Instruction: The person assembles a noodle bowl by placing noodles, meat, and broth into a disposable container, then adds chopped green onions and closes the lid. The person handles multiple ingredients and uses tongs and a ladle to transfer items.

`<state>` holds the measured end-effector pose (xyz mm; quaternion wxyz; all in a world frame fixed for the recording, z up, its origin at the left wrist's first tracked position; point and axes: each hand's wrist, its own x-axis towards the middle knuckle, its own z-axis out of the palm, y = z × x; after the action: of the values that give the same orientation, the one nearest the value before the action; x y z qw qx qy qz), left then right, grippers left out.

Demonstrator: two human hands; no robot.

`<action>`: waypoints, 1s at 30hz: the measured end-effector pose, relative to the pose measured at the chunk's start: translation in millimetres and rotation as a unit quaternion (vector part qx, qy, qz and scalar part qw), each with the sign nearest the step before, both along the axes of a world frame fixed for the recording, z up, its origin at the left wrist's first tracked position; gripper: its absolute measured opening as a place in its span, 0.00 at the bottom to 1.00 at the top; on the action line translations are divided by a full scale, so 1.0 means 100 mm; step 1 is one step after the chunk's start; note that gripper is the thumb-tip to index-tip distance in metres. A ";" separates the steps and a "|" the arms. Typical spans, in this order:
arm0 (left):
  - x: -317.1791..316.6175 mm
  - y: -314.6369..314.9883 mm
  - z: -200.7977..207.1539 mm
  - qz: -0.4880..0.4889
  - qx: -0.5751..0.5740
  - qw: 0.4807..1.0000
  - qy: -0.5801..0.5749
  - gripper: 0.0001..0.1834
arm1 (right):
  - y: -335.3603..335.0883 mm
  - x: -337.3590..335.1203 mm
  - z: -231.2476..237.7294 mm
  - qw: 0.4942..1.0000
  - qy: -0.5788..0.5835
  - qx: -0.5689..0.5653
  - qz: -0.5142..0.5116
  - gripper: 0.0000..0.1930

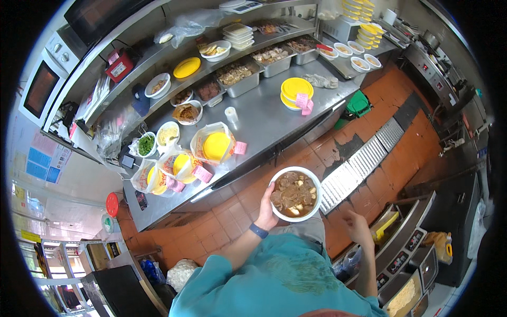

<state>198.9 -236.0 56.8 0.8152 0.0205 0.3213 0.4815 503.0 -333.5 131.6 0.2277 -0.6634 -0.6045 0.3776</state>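
Observation:
My left hand [267, 210] holds a white round bowl [319, 194] by its left side, fingers wrapped underneath and thumb near the rim. Brown stew with chunks of meat and pale pieces [293, 193] fills the bowl, which is held level in front of my body. A dark band circles my left wrist. To the right, my right hand [359, 228] hangs in the air with its fingers partly extended and nothing visible in it. It is nearest to the equipment with control panels [397, 260] and a yellow-handled tool [385, 226].
Beyond the bowl runs a steel counter [264, 132]. On it stand bagged yellow-lidded bowls [216, 146], a yellow-lidded stack [297, 90] with pink slips, metal food trays [237, 79] and bowls of chopped greens [146, 143]. A metal floor grate [359, 165] crosses the tiled floor.

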 end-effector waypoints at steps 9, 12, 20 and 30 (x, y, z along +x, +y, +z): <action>0.08 0.76 0.24 0.123 0.029 0.992 0.008 0.32 | 1.96 -0.66 -0.65 0.890 0.434 -0.136 -0.004 0.08; 0.04 1.11 0.17 0.163 0.049 0.983 0.075 0.32 | 2.57 -0.69 -0.82 0.891 0.426 -0.152 0.029 0.06; -0.12 1.77 -0.47 0.166 0.012 0.984 0.064 0.34 | 3.51 -0.86 -1.28 0.906 0.353 -0.227 0.057 0.06; -0.55 2.55 -1.30 0.104 -0.066 0.960 0.250 0.34 | 4.15 -1.17 -2.23 0.933 0.314 -0.164 -0.052 0.04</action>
<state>144.3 18.8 -73.5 0.6539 0.0532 0.5465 0.5205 386.3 81.7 -91.8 0.3134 -0.5697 -0.3958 0.6485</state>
